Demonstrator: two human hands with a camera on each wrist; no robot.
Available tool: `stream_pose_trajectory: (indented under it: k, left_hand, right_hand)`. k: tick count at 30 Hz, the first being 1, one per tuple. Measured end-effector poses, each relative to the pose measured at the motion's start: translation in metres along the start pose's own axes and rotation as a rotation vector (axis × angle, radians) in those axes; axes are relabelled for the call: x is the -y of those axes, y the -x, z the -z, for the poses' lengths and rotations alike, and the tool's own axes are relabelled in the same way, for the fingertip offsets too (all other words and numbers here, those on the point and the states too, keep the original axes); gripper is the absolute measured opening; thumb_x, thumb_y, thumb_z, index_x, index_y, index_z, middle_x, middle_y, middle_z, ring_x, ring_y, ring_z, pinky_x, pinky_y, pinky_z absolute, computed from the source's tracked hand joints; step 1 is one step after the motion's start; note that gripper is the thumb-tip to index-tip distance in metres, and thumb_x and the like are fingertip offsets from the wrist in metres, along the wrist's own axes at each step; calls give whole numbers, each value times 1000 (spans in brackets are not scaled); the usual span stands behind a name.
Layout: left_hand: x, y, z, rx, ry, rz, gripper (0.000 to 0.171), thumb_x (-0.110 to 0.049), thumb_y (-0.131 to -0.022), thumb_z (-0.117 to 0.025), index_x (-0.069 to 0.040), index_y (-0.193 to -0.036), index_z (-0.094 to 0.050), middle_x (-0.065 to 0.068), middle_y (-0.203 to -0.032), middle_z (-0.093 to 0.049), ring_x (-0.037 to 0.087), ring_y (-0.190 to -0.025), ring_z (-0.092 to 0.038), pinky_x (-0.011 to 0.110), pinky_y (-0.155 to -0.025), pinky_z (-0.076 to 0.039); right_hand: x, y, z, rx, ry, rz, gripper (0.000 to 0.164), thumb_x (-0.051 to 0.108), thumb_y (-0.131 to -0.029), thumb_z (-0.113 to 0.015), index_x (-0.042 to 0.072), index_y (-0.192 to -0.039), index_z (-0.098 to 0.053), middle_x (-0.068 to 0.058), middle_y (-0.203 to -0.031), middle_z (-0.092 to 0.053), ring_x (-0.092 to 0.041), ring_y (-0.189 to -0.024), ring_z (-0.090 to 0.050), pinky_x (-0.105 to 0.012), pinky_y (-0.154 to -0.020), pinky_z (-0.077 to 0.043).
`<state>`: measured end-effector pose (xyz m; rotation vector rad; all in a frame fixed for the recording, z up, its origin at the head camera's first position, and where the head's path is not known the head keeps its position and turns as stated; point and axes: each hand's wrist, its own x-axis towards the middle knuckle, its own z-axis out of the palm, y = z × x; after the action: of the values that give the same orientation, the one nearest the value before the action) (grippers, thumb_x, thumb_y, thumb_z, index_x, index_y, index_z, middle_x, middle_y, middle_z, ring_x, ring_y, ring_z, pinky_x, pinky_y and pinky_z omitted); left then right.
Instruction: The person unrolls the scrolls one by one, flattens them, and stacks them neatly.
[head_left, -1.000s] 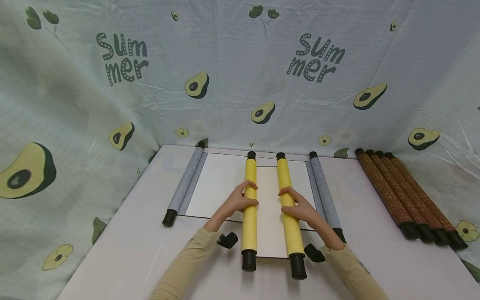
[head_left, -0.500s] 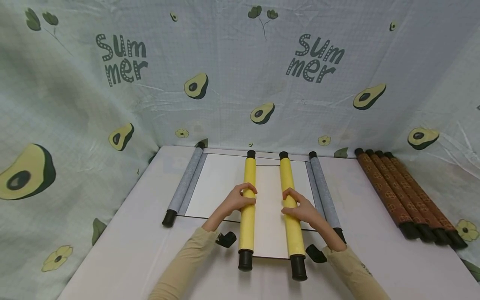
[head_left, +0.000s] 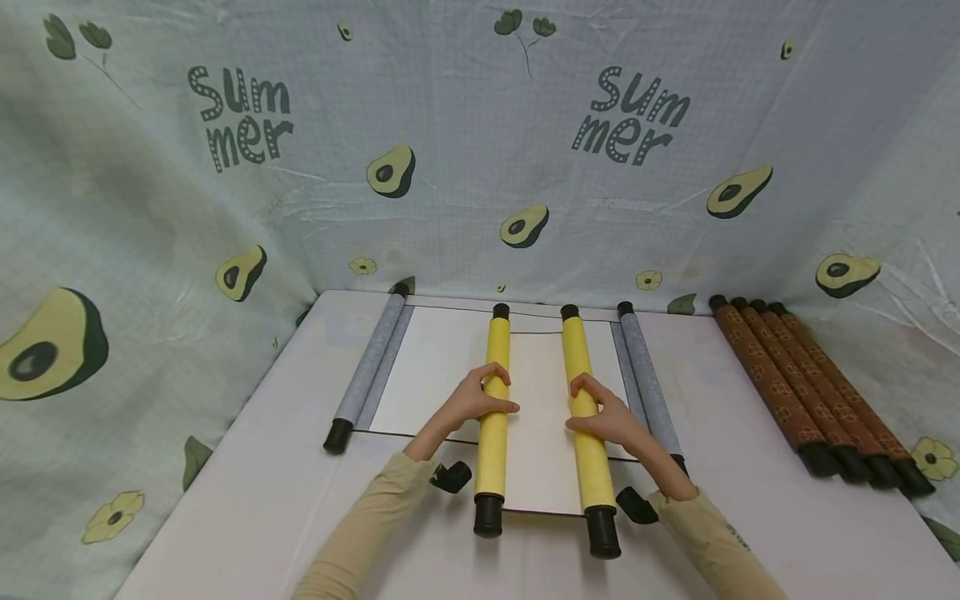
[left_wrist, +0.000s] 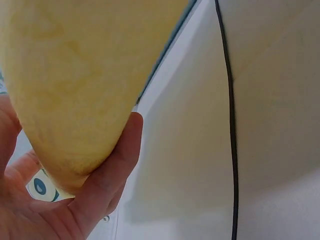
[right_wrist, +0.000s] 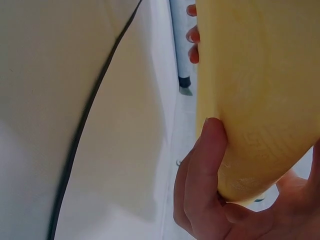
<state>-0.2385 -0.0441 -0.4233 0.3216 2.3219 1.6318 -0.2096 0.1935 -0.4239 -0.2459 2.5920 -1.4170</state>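
Observation:
A yellow scroll (head_left: 492,458) with black end knobs lies partly unrolled in the head view, its cream paper (head_left: 538,433) showing between two rolls. My left hand (head_left: 471,398) grips the left roll, thumb on the near side and fingers over the top. The other roll (head_left: 594,467) is held the same way by my right hand (head_left: 611,417). Close up in the left wrist view, thumb and fingers curl round the yellow roll (left_wrist: 75,90). Fingers also wrap the yellow roll (right_wrist: 260,100) in the right wrist view. Beneath lies an unrolled grey scroll (head_left: 375,358) with a white panel (head_left: 442,358).
Several brown patterned scrolls (head_left: 780,375), rolled up, lie side by side on the right of the pale table (head_left: 247,517). A curtain (head_left: 450,100) printed with avocados and "summer" lettering hangs behind and at both sides. Black wrist cameras (head_left: 452,477) sit by the sleeves.
The two yellow rolls have moved slightly apart, the left one leftward and the right one rightward, each with its hand. The strip of cream paper between them is wider.

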Motion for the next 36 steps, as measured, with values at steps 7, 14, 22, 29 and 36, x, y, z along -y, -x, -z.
stream_pose_trajectory:
  k: [7, 14, 22, 29, 36]
  left_hand:
    - [-11, 9, 6, 15, 2, -18, 36, -6, -70, -71, 0, -101, -52, 17, -99, -48, 14, -60, -49, 21, -42, -39]
    - [-28, 21, 12, 33, 10, 4, 36, -2, -73, -65, 3, -106, -51, 22, -101, -49, 14, -63, -50, 21, -45, -42]
    - [-5, 6, 8, 19, 3, 21, 33, -5, -73, -66, -1, -104, -56, 18, -99, -51, 17, -65, -52, 23, -45, -44]
    - [4, 1, 12, -19, -24, 28, 26, -6, -72, -63, -5, -98, -58, 16, -95, -52, 17, -63, -51, 22, -44, -42]
    - [4, 2, 13, -44, -70, -16, 30, -14, -68, -74, -7, -91, -56, 13, -101, -50, 16, -69, -47, 22, -50, -40]
  right_hand:
    - [-1, 2, 6, 40, -39, 21, 36, 8, -75, -63, 11, -105, -45, -18, -102, -43, -22, -73, -48, -28, -52, -43]
    - [0, 3, 11, 35, -38, 16, 31, 8, -76, -60, 9, -105, -48, -19, -106, -44, -22, -70, -49, -27, -50, -43]
    - [-1, 5, 11, 41, -25, -17, 26, 8, -74, -60, 7, -98, -50, -18, -102, -45, -20, -63, -48, -25, -46, -39]
    - [-3, 4, 10, 22, 5, 6, 29, 11, -73, -67, 8, -93, -47, -17, -102, -45, -21, -66, -47, -27, -50, -41]
    - [-6, 3, 9, -6, 60, 50, 29, 10, -71, -68, 9, -92, -48, -16, -103, -48, -24, -76, -47, -29, -54, -41]
